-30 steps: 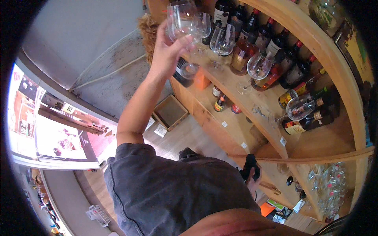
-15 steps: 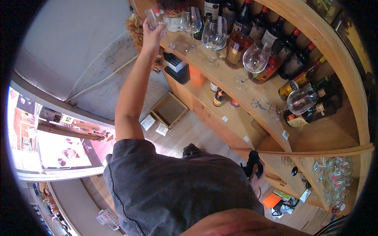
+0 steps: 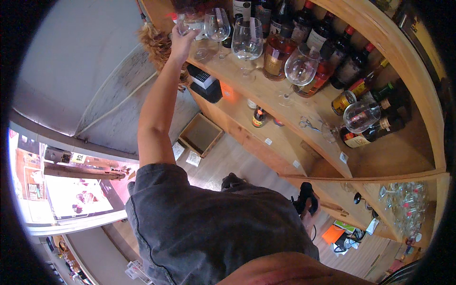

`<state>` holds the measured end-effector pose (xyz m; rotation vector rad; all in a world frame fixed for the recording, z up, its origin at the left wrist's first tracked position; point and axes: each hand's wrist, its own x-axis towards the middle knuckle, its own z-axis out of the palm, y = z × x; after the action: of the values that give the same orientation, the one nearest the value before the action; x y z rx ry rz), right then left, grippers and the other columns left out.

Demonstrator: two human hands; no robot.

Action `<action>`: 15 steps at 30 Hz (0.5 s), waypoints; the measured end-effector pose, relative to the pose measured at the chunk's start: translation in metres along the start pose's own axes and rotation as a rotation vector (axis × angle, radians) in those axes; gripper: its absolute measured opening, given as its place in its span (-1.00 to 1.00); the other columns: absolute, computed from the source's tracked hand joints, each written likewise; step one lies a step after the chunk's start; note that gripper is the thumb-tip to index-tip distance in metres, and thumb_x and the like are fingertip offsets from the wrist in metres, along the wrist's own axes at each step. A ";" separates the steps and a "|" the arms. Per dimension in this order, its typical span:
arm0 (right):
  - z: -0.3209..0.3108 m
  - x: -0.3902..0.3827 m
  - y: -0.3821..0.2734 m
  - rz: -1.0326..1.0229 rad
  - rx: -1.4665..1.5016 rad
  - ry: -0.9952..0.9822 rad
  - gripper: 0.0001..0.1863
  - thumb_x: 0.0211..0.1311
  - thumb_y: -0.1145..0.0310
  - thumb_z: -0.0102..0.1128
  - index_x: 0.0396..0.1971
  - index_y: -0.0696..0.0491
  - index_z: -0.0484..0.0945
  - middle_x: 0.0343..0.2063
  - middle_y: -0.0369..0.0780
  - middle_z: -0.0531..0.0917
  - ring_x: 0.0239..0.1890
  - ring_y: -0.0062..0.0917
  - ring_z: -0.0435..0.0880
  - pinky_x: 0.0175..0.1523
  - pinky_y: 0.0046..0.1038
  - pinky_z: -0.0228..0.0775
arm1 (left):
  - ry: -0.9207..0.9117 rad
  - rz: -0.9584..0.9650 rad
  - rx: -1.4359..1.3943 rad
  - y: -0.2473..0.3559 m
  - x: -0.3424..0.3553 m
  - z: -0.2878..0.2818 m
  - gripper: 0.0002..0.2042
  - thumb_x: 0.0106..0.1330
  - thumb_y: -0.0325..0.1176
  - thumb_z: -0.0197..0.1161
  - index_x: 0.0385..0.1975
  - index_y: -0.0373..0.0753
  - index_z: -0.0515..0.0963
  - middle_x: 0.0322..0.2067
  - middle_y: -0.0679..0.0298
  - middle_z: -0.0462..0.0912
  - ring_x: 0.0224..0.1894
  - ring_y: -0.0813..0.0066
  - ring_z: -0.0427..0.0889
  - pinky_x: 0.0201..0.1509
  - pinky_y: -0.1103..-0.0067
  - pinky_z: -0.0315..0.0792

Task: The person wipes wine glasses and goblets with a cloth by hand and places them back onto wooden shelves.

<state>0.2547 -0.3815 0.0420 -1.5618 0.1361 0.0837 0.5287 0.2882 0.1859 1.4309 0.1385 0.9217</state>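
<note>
My left hand (image 3: pixel 182 42) is raised to the left end of the upper wooden shelf (image 3: pixel 266 85), its fingers round a clear stemmed glass (image 3: pixel 187 23), partly hidden. Beside it stand more large stemmed glasses (image 3: pixel 246 45), with a row of dark bottles (image 3: pixel 338 50) and an amber bottle (image 3: pixel 275 61) behind and among them. A brown feathery bundle (image 3: pixel 154 47) hangs left of my hand. Low at the right, my right hand (image 3: pixel 309 213) holds a black object (image 3: pixel 304 198), too dark to name.
A lower shelf (image 3: pixel 280 152) carries small bottles, a black box (image 3: pixel 209 88) and an orange item. A wooden crate (image 3: pixel 200 135) lies on the floor. Glassware (image 3: pixel 403 209) crowds a cabinet at the right. A bright window (image 3: pixel 71 185) is at the left.
My left hand has moved left and farther away along the shelf, and the glass in it is now among the glasses at that end. My right hand has barely moved.
</note>
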 end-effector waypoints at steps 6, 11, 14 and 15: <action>-0.001 -0.006 -0.002 -0.152 -0.113 0.031 -0.56 0.23 0.39 0.14 0.10 0.23 0.42 0.01 -0.12 0.54 0.03 -0.38 0.52 0.19 -0.34 0.34 | 0.007 0.014 0.051 0.005 0.001 0.008 -0.39 0.11 -0.46 0.38 0.12 -0.31 0.18 -0.05 0.16 0.41 -0.06 0.37 0.53 -0.01 0.49 0.44; 0.014 -0.010 -0.027 -0.026 -0.101 0.091 -0.51 0.20 0.31 0.18 0.09 0.23 0.42 -0.01 -0.12 0.57 -0.01 -0.41 0.55 0.13 -0.37 0.38 | -0.046 -0.053 -0.060 0.009 0.004 0.006 -0.49 0.14 -0.47 0.33 0.05 -0.27 0.22 -0.07 0.19 0.44 -0.05 0.36 0.55 0.01 0.46 0.44; 0.018 -0.011 -0.029 -0.031 -0.039 0.105 -0.46 0.17 0.22 0.22 0.07 0.24 0.43 -0.02 -0.12 0.59 -0.04 -0.43 0.57 0.08 -0.39 0.41 | -0.068 -0.057 -0.085 0.007 0.008 0.006 -0.47 0.14 -0.48 0.32 0.08 -0.27 0.21 -0.05 0.20 0.45 -0.06 0.38 0.54 0.01 0.47 0.45; 0.017 -0.011 -0.029 -0.044 -0.036 0.095 -0.43 0.15 0.18 0.24 0.07 0.24 0.43 -0.02 -0.12 0.59 -0.05 -0.43 0.57 0.07 -0.40 0.42 | -0.071 -0.063 -0.094 0.006 0.007 0.006 -0.42 0.12 -0.50 0.32 0.13 -0.29 0.19 -0.04 0.20 0.45 -0.07 0.41 0.53 0.00 0.49 0.45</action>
<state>0.2489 -0.3639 0.0719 -1.6048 0.1762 -0.0227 0.5341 0.2874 0.1957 1.3632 0.0859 0.8142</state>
